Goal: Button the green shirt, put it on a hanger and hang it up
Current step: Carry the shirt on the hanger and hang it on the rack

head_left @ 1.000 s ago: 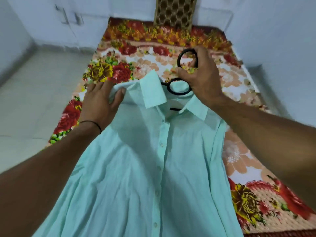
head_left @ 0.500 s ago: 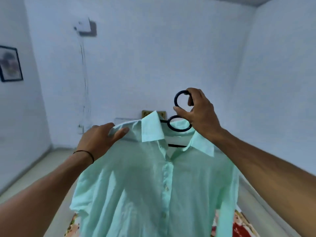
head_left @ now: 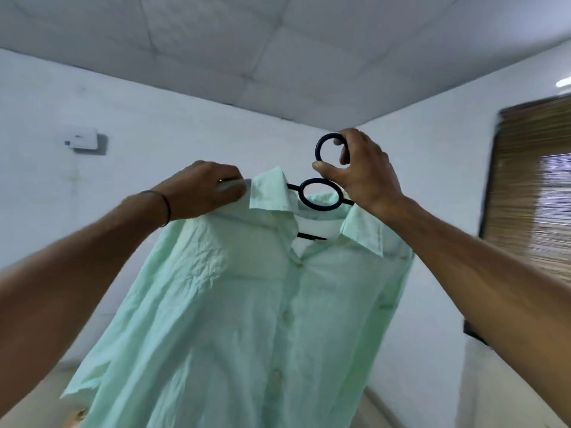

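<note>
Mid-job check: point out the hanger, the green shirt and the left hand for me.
hanger (head_left: 301,196): head view, left rim of the lower black ring.
green shirt (head_left: 216,304): head view, wrinkled front panel left of the buttons.
left hand (head_left: 204,189): head view, back of the hand, gripping the shirt's shoulder.

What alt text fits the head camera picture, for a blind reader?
A person holds up a pale green shirt on a black hanger: the right hand grips the hanger's top ring, the left hand holds the shirt's shoulder. White walls and ceiling behind.
</note>
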